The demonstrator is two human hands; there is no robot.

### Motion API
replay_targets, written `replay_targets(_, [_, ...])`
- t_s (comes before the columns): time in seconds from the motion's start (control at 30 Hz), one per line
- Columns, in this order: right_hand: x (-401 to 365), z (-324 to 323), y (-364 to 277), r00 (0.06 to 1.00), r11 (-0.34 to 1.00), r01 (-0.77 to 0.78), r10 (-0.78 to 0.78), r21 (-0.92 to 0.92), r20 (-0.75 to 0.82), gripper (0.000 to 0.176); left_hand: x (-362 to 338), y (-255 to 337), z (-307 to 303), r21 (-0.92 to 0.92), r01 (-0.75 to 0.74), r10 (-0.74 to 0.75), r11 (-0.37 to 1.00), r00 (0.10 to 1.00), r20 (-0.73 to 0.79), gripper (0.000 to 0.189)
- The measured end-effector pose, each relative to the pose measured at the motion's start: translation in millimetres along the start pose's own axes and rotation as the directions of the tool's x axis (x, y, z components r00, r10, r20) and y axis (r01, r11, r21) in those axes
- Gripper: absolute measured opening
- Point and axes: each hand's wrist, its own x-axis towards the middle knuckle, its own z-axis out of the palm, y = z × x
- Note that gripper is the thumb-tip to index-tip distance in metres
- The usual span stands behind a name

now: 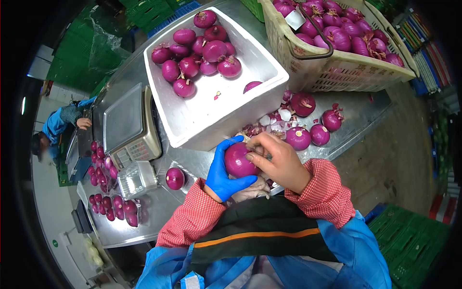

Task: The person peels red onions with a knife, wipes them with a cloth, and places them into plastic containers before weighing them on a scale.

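Observation:
My left hand (222, 169), in a blue glove, cups a large peeled red onion (239, 161) from the left and below. My bare right hand (276, 161) is at the onion's right side, thumb on its skin and fingers curled. A small dark bit shows between those fingers, too hidden to name. Beyond my hands, onion peelings (276, 123) and white trimmings lie on the metal table, beside several loose red onions (298, 138). A crumpled pale cloth or glove (252, 189) lies under my hands. One more red onion (175, 178) sits to the left.
A white foam box (207, 115) with several red onions stands ahead. At the right back is a full plastic crate (332, 72) of onions. Left are a scale (132, 130), clear trays (137, 180) and packed onions (113, 208). A co-worker (60, 123) is at far left.

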Motion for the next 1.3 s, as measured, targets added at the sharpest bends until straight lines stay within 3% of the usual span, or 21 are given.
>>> replay_targets(0.1, [-6.9,-0.6,8.1,0.990,0.938,-0.079,0.034,0.337,0.137,0.029,0.9,-5.8,-3.8,-0.099,0.019,-0.024,0.995,0.998,-0.049,0.085])
replay_targets(0.13, [-9.4,-7.6,4.1,0.955,0.835,-0.255,0.137,0.487,0.264,0.035,-0.1,-0.2,-4.9,-0.283,0.129,-0.148,0.951,0.988,-0.047,0.082])
replay_targets(0.2, [-7.3,-9.2,10.1,0.981,0.942,-0.187,0.165,0.280,0.099,0.041,0.8,14.8,-7.4,-0.613,0.303,-0.365,0.729,0.931,0.026,0.077])
replay_targets(0.27, [-4.0,-10.1,8.3,0.997,0.996,-0.078,0.076,0.042,0.032,0.055,0.2,1.8,-15.5,-0.752,0.437,-0.368,0.494,0.889,0.274,0.075])
replay_targets(0.33, [-8.7,6.9,42.7,0.996,0.984,-0.085,0.090,0.158,-0.021,0.058,-1.9,1.3,-18.7,-0.752,0.571,-0.323,0.331,0.817,0.478,0.071])
replay_targets(0.37, [-10.8,11.6,54.9,0.994,0.973,-0.088,0.100,0.213,-0.049,0.060,2.2,12.4,-13.5,-0.623,0.597,-0.451,0.506,0.798,0.400,0.071])
replay_targets(0.43, [-6.2,-2.8,35.8,0.921,0.730,-0.389,0.333,0.563,0.205,0.051,14.0,34.4,-1.6,-0.255,0.633,-0.616,0.731,0.773,0.152,0.073])
replay_targets(0.47, [-7.9,0.7,41.4,0.870,0.609,-0.484,0.413,0.628,0.271,0.050,-1.2,24.5,-1.9,-0.195,0.189,-0.174,0.962,0.981,0.091,0.086])
replay_targets(0.5, [-9.8,3.9,44.0,0.807,0.470,-0.568,0.478,0.675,0.346,0.050,-2.0,16.5,-2.2,-0.120,0.096,-0.089,0.988,0.994,0.065,0.088])
replay_targets(0.57, [-12.3,15.4,41.4,0.805,0.482,-0.579,0.464,0.658,0.369,0.052,1.5,2.7,-2.6,0.044,-0.092,0.090,0.995,0.995,0.037,0.094])
replay_targets(0.63, [-15.0,24.6,45.9,0.820,0.518,-0.568,0.424,0.639,0.385,0.053,2.1,-6.6,-5.7,-0.187,-0.013,0.010,0.982,1.000,-0.016,0.095])
replay_targets(0.67, [-20.0,23.3,58.9,0.801,0.571,-0.597,0.455,0.563,0.389,0.047,-0.3,-10.2,-8.9,-0.358,0.066,-0.082,0.932,0.996,-0.029,0.095])
replay_targets(0.77, [-26.4,24.3,53.6,0.968,0.970,-0.236,0.241,0.063,-0.075,0.039,-14.2,-6.9,-21.2,-0.765,0.204,-0.245,0.611,0.968,0.062,0.084])
replay_targets(0.83, [-35.8,23.9,33.3,0.971,0.950,-0.236,0.237,-0.206,-0.021,0.039,-22.3,-5.1,-33.4,-0.927,0.235,-0.262,0.293,0.952,0.158,0.077])
replay_targets(0.87, [-43.2,27.5,29.6,0.968,0.930,-0.224,0.248,-0.293,0.047,0.039,-27.4,-11.0,-39.5,-0.948,0.221,-0.227,0.230,0.959,0.168,0.073])
replay_targets(0.97, [-64.2,51.0,48.9,0.977,0.898,-0.097,0.168,-0.430,0.131,0.039,-42.1,-26.9,-51.1,-0.950,0.170,-0.404,0.262,0.913,0.052,0.076])
replay_targets(1.03, [-69.7,59.1,72.6,0.971,0.883,-0.034,0.141,-0.467,0.195,0.039,-52.6,-35.3,-59.7,-0.976,0.158,-0.360,0.151,0.928,0.095,0.070])
replay_targets(1.13, [-61.4,51.3,75.6,0.958,0.959,-0.283,0.283,-0.010,0.044,0.015,-65.9,-41.9,-65.2,-0.980,0.133,-0.393,0.145,0.917,0.067,0.063])
replay_targets(1.2, [-52.2,43.9,53.4,0.933,0.877,-0.344,0.358,0.336,0.022,0.005,-72.7,-43.3,-61.5,-0.969,0.104,-0.459,0.226,0.888,-0.012,0.059])
replay_targets(1.27, [-37.0,49.1,13.4,0.982,0.915,-0.166,0.187,0.369,-0.023,0.011,-71.4,-45.1,-44.8,-0.937,0.085,-0.524,0.338,0.844,-0.112,0.056])
replay_targets(1.3, [-29.7,56.2,-0.7,0.993,0.923,-0.075,0.102,0.378,-0.052,0.014,-68.2,-51.4,-38.0,-0.943,0.115,-0.513,0.312,0.856,-0.066,0.048])
